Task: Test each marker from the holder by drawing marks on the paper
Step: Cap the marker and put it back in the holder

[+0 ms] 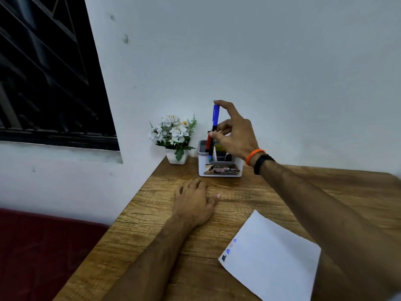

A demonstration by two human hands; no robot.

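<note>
A white and grey holder (pixel 220 167) stands at the back of the wooden table against the wall. A blue-capped marker (pixel 215 118) stands upright, its lower end inside the holder's left compartment, and my right hand (pixel 235 132) pinches it, index finger on the cap's top, thumb at its side. A red marker (pixel 208 141) leans in the same compartment beside it. The white paper (pixel 273 259) lies near the front right, with a few blue and faint marks along its left edge. My left hand (pixel 195 202) rests flat on the table in front of the holder, fingers relaxed.
A small white pot of artificial white flowers (pixel 174 136) stands left of the holder in the table's back corner. The table's left edge (pixel 130 203) drops to a dark red seat (pixel 39 246). A dark window (pixel 43 72) fills the upper left wall.
</note>
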